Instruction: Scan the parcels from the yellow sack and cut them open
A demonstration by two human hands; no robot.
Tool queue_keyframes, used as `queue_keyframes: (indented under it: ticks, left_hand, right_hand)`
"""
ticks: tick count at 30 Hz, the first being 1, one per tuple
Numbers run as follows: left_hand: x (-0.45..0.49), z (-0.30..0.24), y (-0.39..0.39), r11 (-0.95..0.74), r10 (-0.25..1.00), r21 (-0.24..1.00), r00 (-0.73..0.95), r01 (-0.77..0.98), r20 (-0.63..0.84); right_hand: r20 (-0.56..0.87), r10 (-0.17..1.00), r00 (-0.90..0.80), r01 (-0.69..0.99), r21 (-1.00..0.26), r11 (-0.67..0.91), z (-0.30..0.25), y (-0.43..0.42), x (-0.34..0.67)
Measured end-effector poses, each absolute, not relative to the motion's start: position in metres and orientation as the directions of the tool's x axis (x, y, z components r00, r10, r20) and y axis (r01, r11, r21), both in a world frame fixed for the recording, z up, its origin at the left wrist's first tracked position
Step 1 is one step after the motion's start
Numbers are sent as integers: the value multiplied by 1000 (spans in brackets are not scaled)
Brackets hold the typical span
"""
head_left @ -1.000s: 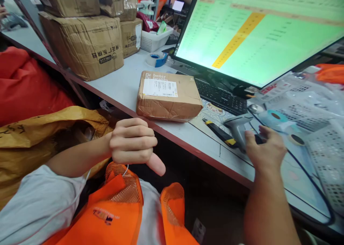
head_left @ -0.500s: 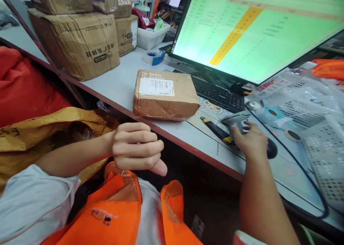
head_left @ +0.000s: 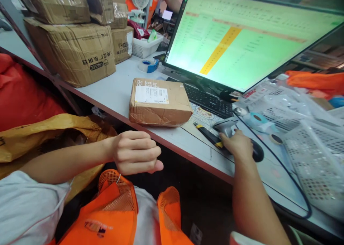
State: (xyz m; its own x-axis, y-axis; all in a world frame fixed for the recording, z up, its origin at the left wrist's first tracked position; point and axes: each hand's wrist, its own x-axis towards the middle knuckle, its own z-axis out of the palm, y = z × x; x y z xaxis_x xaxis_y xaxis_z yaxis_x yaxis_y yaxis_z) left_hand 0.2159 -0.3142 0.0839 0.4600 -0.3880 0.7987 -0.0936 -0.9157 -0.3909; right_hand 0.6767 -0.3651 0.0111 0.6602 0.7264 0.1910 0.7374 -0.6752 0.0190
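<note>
- A taped cardboard parcel (head_left: 158, 107) is lying on the white desk (head_left: 107, 83), its label (head_left: 152, 94) facing up, left of the keyboard (head_left: 206, 101).
- A barcode scanner (head_left: 225, 127) is gripped by the right hand (head_left: 236, 144), to the parcel's right; its handle is largely hidden by the fingers.
- The left hand (head_left: 135, 152) is curled shut, empty, just off the desk's near edge.
- The label is left unobstructed; its print is too small to be read.

White workbench (head_left: 107, 83) | taped cardboard parcel (head_left: 158, 103) (label up) | packing tape roll (head_left: 147, 66) | black keyboard (head_left: 208, 101) | utility knife (head_left: 208, 135)
</note>
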Motion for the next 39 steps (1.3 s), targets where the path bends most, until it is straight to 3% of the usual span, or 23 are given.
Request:
queue_keyframes:
  ticks: [2, 3, 5, 7, 10, 13, 17, 21, 30, 34, 39]
  left_hand:
    - [215, 79, -297, -925, -355, -380, 427, -30, 831]
    - [212, 77, -284, -946, -282, -322, 415, 28, 865]
    - [203, 72, -251, -980, -13, -83, 360, 179, 933]
    - [192, 64, -213, -922, 337, 271, 230, 275, 913]
    - [184, 43, -167, -628, 778, 760, 158, 166, 608]
    - [194, 21, -147, -261, 929, 965, 263, -38, 262]
    - [221, 10, -145, -30, 894, 965, 425, -261, 143]
    - [233, 14, -141, 74, 850, 952, 518, -298, 96]
    - [242, 18, -125, 318, 751, 940, 638, -123, -171]
    - [244, 23, -131, 310, 788, 943, 587, -122, -184]
    - [245, 17, -136, 279, 861, 949, 477, -149, -178]
  right_hand:
    - [127, 681, 722, 683, 28, -730, 12, -364, 674]
    - [99, 658, 746, 659, 32, -752, 13, -363, 672]
    - [88, 677, 731, 676, 44, -735, 17, -362, 669]
    - [86, 708, 701, 707, 55, -705, 26, -361, 669]
    - [93, 727, 680, 729, 26, -684, 56, -359, 675]
    - [49, 731, 681, 727, -169, -666, 105, -358, 678]
    - [-56, 888, 457, 767, -482, -425, 184, -364, 650]
    - [-177, 961, 215, 749, -601, -278, 241, -361, 595]
    - [-176, 982, -63, 922, -386, -10, 258, -299, 534]
    - [-128, 992, -8, 928, -369, -40, 240, -293, 553]
    - [126, 958, 259, 949, -216, -228, 181, -309, 615]
